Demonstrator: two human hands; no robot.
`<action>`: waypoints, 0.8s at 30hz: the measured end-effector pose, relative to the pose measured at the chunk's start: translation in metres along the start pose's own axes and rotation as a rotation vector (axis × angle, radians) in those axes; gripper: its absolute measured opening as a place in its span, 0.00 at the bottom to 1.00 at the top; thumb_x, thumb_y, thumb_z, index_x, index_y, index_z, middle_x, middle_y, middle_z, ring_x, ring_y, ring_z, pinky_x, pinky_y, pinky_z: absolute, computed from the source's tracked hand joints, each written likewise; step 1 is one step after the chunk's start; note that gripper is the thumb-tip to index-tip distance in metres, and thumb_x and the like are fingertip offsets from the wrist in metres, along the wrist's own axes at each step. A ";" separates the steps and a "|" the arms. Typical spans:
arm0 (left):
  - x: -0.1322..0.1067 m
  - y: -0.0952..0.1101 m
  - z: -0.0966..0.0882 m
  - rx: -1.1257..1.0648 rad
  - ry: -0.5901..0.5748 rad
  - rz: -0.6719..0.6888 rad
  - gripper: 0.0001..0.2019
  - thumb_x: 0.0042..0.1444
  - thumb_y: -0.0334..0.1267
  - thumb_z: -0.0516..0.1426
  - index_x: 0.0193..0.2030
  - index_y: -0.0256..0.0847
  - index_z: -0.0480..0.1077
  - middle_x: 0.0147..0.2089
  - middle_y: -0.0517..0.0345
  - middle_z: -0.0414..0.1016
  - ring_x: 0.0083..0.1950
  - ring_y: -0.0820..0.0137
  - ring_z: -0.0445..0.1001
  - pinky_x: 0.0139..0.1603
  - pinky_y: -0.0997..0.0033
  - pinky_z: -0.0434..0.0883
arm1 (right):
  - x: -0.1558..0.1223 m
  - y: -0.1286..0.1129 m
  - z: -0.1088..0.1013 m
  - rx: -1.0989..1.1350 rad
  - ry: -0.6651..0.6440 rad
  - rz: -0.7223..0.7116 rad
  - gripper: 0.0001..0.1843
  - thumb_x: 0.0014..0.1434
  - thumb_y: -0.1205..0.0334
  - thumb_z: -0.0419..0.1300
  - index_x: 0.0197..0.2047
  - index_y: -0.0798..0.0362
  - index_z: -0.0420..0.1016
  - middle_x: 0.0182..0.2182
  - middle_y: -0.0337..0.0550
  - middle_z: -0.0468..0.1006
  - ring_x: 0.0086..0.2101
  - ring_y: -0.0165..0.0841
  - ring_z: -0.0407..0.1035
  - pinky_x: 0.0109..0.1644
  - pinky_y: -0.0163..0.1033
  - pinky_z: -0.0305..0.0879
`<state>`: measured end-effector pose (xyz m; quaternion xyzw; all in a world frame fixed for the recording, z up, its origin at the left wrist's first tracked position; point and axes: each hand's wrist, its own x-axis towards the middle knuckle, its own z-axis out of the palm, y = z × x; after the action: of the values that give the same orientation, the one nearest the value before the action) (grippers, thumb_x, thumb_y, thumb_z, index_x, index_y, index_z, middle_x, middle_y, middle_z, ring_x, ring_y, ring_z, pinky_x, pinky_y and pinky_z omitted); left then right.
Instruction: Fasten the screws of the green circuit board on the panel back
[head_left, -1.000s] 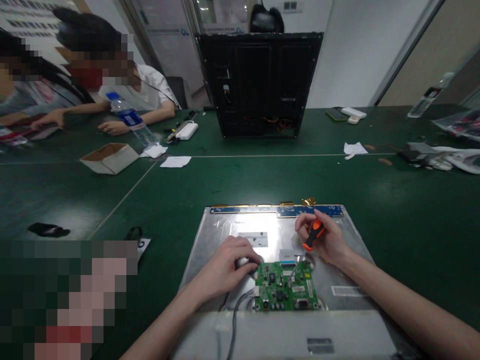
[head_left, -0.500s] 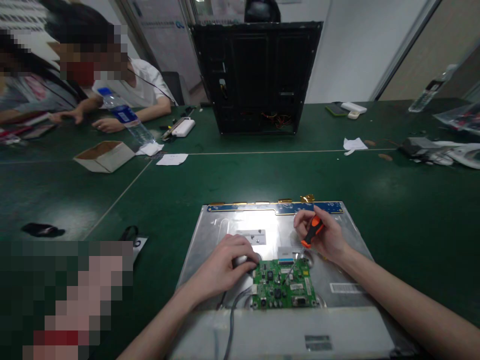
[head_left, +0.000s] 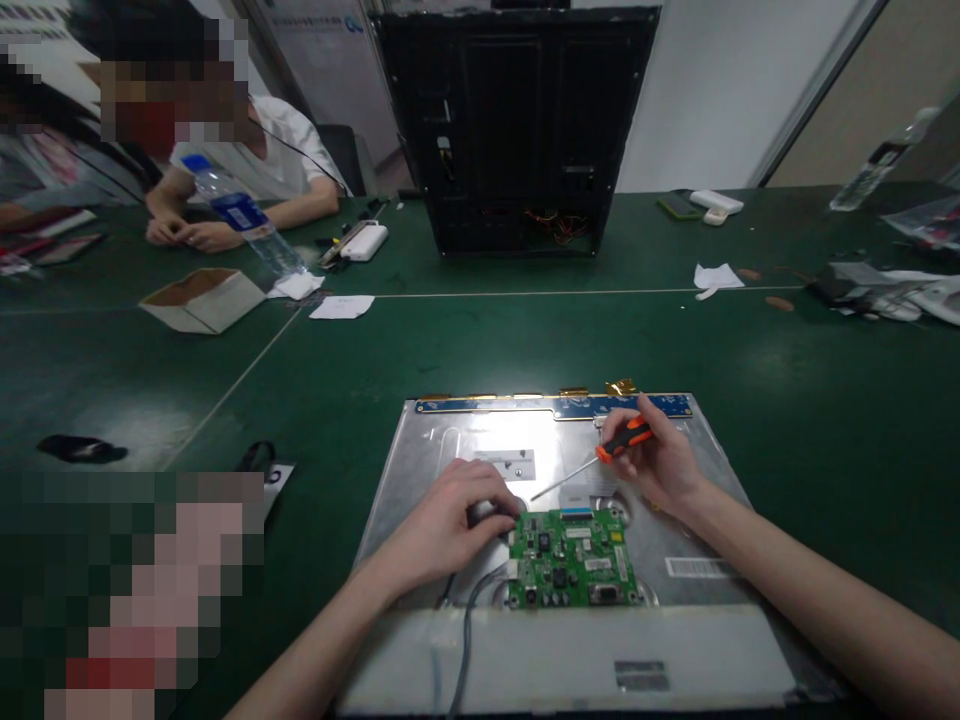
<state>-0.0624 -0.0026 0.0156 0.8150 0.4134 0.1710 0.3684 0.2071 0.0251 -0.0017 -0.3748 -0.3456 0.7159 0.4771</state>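
A metal-backed display panel (head_left: 427, 450) lies flat before me, with a green circuit board (head_left: 574, 560) on its lower middle. My left hand (head_left: 480, 505) is closed, thumb and fingertips together at the board's upper left corner; its grip is partly hidden. In my right hand (head_left: 660, 460) is a screwdriver (head_left: 628, 437) with an orange and black handle. Its shaft slants down to the left, and the tip is just above the board's top edge, near my left fingers. A grey cable (head_left: 466, 640) runs from the board's left side toward me.
Behind the panel stands a black monitor housing (head_left: 517, 130). To the left are an open box (head_left: 206, 305), a tilted water bottle (head_left: 251, 220) and a white-shirted person (head_left: 289, 150). Paper (head_left: 718, 277) and another bottle (head_left: 881, 165) lie right.
My right hand has swung the screwdriver up off the board, and its tip now points left near the top edge. The left hand stays at the corner. Across the table, the person's hands came together.
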 end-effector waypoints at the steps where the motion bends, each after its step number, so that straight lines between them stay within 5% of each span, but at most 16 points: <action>1: 0.000 0.000 0.000 0.003 -0.004 0.004 0.05 0.58 0.30 0.62 0.36 0.45 0.77 0.38 0.60 0.78 0.44 0.64 0.74 0.54 0.58 0.65 | 0.000 -0.001 0.000 0.004 -0.003 -0.006 0.28 0.49 0.34 0.66 0.24 0.53 0.76 0.15 0.36 0.70 0.13 0.24 0.56 0.16 0.30 0.48; 7: -0.001 0.002 -0.002 0.003 -0.014 0.024 0.07 0.61 0.30 0.59 0.37 0.45 0.78 0.38 0.60 0.78 0.45 0.64 0.74 0.54 0.57 0.65 | 0.000 0.000 0.002 -0.010 -0.015 -0.031 0.20 0.40 0.50 0.76 0.32 0.51 0.77 0.22 0.35 0.75 0.16 0.22 0.54 0.17 0.29 0.50; 14: -0.001 -0.002 0.002 0.004 0.011 -0.007 0.05 0.60 0.31 0.60 0.37 0.45 0.77 0.38 0.59 0.78 0.44 0.64 0.74 0.54 0.57 0.67 | 0.000 -0.008 0.010 -0.131 -0.037 -0.071 0.24 0.46 0.42 0.75 0.30 0.53 0.75 0.20 0.35 0.74 0.15 0.22 0.55 0.16 0.30 0.48; 19: -0.001 -0.003 0.002 0.012 0.011 -0.013 0.05 0.60 0.31 0.59 0.37 0.45 0.77 0.38 0.58 0.77 0.45 0.62 0.74 0.52 0.58 0.66 | -0.004 -0.040 0.036 -0.646 -0.259 -0.359 0.13 0.57 0.50 0.69 0.35 0.52 0.80 0.29 0.41 0.81 0.28 0.30 0.72 0.29 0.34 0.65; 24: -0.002 -0.003 0.003 -0.001 0.015 0.014 0.05 0.62 0.32 0.58 0.36 0.44 0.75 0.38 0.59 0.77 0.45 0.62 0.73 0.52 0.58 0.65 | -0.007 -0.057 0.066 -0.975 -0.478 -0.552 0.09 0.60 0.54 0.68 0.36 0.52 0.79 0.31 0.39 0.82 0.30 0.31 0.74 0.36 0.37 0.69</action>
<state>-0.0633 -0.0042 0.0119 0.8163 0.4105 0.1798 0.3644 0.1759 0.0265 0.0798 -0.2758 -0.8155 0.3893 0.3277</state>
